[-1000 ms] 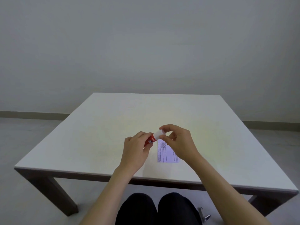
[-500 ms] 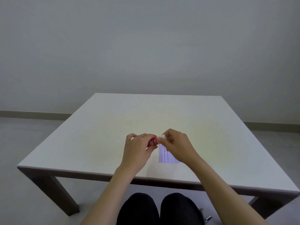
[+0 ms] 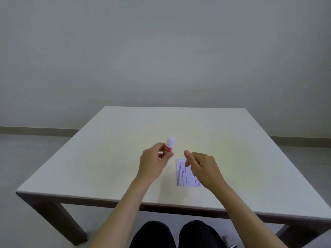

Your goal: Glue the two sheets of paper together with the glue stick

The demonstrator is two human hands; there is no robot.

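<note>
Head view: glue stick [image 3: 169, 146] atop left grip [image 3: 154, 163].

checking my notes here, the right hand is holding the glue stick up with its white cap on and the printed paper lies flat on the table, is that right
Not quite: it is the left hand that holds the glue stick, not the right. The head view shows the right hand empty, fingers loosely curled above the printed paper. The rest stands: the white cap is on, and the paper lies flat on the table.
</note>
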